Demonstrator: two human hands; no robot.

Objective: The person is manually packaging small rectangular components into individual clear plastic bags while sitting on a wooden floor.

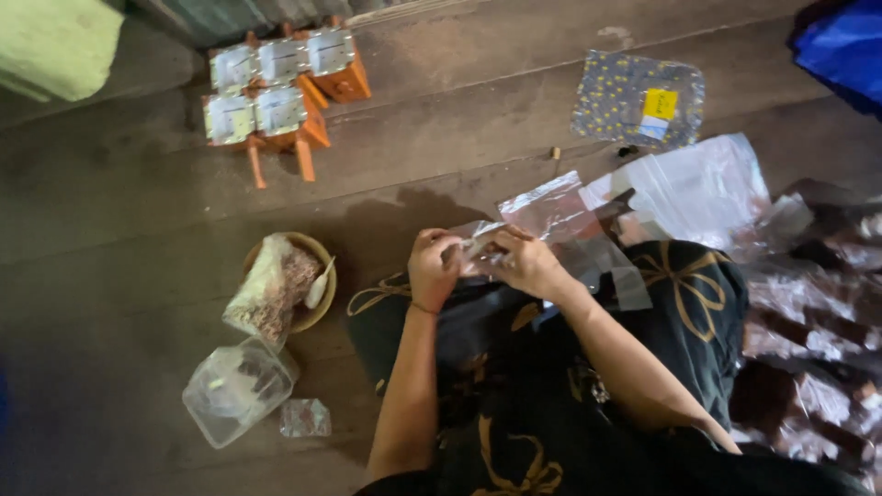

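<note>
My left hand (pixel 434 266) and my right hand (pixel 524 262) meet above my lap, both pinching the edge of a small clear plastic bag (pixel 556 220) that stretches up and to the right. The fingers of both hands are closed on the plastic near its mouth. My lap is covered by a dark cloth with gold bow patterns (pixel 680 303). What is inside the bag cannot be made out.
A round bowl (pixel 317 308) with a filled plastic bag and a spoon sits at left, a clear lidded container (pixel 237 390) below it. Orange-and-silver packets (pixel 276 96) lie at the back, a dotted bag (pixel 634 96) at right, clear bags (pixel 707 184) and wrapped brown pieces (pixel 808 321) nearby.
</note>
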